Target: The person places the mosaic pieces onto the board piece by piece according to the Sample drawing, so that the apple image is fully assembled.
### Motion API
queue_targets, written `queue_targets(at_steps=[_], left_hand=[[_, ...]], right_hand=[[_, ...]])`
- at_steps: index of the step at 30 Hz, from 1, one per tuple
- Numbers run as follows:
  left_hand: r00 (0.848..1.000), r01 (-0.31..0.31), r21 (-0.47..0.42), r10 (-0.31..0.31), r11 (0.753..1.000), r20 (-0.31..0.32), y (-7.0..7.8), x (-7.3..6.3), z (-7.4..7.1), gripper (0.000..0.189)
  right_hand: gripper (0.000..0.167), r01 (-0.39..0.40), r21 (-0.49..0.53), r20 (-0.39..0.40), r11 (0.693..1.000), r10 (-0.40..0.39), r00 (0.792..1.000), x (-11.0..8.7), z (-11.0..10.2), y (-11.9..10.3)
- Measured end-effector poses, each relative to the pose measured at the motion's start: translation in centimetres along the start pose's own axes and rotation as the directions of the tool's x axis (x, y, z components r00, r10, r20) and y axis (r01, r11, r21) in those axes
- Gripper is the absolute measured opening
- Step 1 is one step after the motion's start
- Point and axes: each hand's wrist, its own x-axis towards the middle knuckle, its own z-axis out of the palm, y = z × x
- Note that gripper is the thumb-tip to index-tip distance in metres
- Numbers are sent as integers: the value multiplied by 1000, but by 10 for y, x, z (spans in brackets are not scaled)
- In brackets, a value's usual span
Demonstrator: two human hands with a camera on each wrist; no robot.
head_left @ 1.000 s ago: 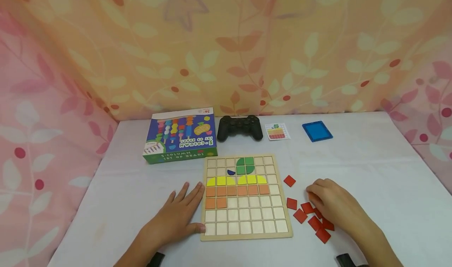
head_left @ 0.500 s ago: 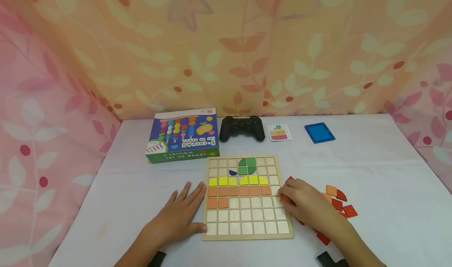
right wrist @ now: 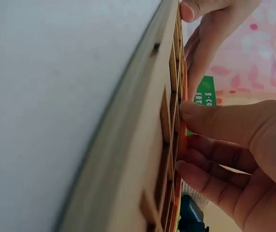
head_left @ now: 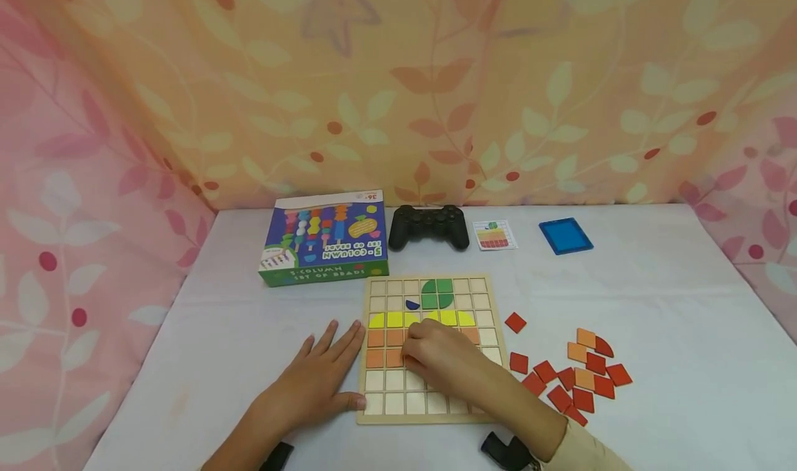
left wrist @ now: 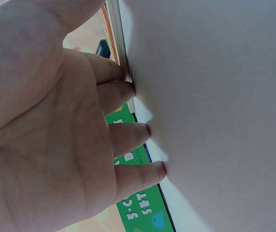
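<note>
A wooden grid board point(head_left: 423, 419) lies on the white table, with green, yellow, orange and dark blue pieces in its upper cells. My left hand point(head_left: 320, 371) rests spread on the cloth, fingertips and thumb at the board's left edge. In the left wrist view, the fingers of that left hand point(left wrist: 75, 121) are straight. Over the middle of the board, my right hand point(head_left: 445, 357) pinches an orange square tile point(right wrist: 183, 137) between thumb and fingers, low at the grid. From the head view, that tile is mostly hidden beneath the hand.
Red and orange tiles point(head_left: 584, 398) lie loose right of the board. Behind it stand a bead-set box point(head_left: 326, 236), a black game controller point(head_left: 428, 227), a pattern card point(head_left: 495, 236) and a blue square tray point(head_left: 565, 236). A patterned curtain point(head_left: 398, 111) closes off the back.
My right hand has come left from the loose tiles, past the board's right edge, to its middle with an orange tile. The left hand keeps its place beside the board.
</note>
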Motion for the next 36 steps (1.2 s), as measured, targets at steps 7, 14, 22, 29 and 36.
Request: queue_targets(at_steps=[7, 14, 22, 29, 36], left_hand=[[1000, 7, 6, -7, 1000, 4, -1, 0, 0, 105], [1000, -8, -5, 8, 1000, -4, 0, 1, 0, 104], [1000, -6, -5, 6, 1000, 7, 2, 1, 1, 104], [1000, 5, -8, -5, 1000, 14, 2, 0, 0, 105], [1000, 0, -6, 0, 1000, 6, 0, -1, 0, 104]], right_hand=[[5, -55, 60, 7, 997, 55, 998, 6, 7, -2], [4, -17, 18, 2, 1000, 17, 1000, -2, 9, -5], [17, -165, 93, -32, 982, 169, 985, -48, -14, 15], [24, -531, -28, -127, 847, 524, 842, -113, -53, 77], [23, -681, -43, 45, 731, 682, 730, -148, -80, 119]])
